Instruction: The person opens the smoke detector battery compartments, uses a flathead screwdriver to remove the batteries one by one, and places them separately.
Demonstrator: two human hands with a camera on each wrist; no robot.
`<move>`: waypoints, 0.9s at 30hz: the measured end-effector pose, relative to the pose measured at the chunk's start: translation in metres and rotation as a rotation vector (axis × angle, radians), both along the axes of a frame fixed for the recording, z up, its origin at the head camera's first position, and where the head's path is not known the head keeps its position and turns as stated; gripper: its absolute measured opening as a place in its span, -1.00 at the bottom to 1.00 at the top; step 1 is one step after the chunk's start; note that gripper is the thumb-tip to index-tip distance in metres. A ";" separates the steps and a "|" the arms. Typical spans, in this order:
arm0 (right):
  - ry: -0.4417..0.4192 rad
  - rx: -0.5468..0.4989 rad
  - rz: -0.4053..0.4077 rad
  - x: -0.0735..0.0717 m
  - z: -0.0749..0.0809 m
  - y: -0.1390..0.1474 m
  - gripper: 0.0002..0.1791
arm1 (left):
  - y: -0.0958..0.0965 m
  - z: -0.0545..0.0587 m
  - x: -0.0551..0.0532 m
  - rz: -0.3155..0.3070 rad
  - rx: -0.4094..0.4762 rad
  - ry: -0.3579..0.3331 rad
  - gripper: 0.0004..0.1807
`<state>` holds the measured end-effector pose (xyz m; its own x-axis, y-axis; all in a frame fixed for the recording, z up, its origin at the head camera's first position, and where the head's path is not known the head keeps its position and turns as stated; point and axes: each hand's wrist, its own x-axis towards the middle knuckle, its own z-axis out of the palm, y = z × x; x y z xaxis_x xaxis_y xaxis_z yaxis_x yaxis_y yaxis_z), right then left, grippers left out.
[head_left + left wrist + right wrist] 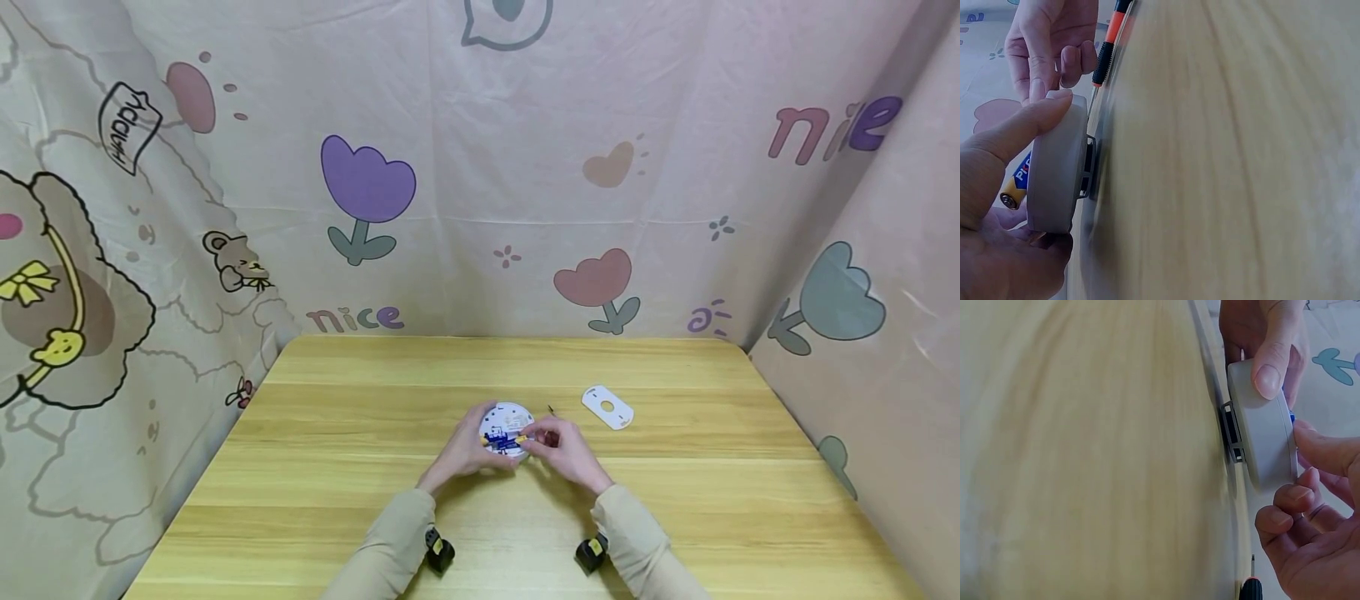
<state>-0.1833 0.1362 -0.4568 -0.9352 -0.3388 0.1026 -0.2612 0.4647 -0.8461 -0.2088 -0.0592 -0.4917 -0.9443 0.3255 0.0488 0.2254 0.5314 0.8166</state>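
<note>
A round white device (510, 414) sits over the middle of the table (337, 467), gripped at its rim between the thumb and fingers of the left hand (465, 447), with a blue-and-yellow battery (1020, 181) at its face. The right hand (567, 452) bends its fingers at the opposite edge, though whether they pinch a battery cannot be told; beyond lie an orange-and-black screwdriver (1107, 59) and, farther right, a white plate (623, 414) with a round hole.

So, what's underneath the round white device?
Both wrist views show a small frame-like bracket on the underside of the round white device, facing the wooden table. The rest of the underside is turned away, hidden; whether the bracket touches the table is unclear.
</note>
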 end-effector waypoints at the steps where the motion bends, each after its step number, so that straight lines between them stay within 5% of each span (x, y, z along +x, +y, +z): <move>1: -0.010 -0.008 -0.001 0.000 -0.001 0.000 -0.74 | 0.000 0.000 0.000 -0.001 -0.001 0.002 0.19; 18: -0.111 -0.257 -0.031 0.001 -0.012 0.006 -0.75 | 0.000 0.000 0.000 0.005 -0.014 0.005 0.19; 27: -0.143 -0.382 -0.105 -0.010 -0.039 0.011 -0.66 | 0.000 0.001 0.001 0.006 0.006 -0.011 0.20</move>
<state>-0.1934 0.1469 -0.4956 -0.9766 -0.2038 0.0694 -0.0968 0.1281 -0.9870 -0.2081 -0.0594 -0.4908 -0.9465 0.3200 0.0408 0.2137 0.5274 0.8223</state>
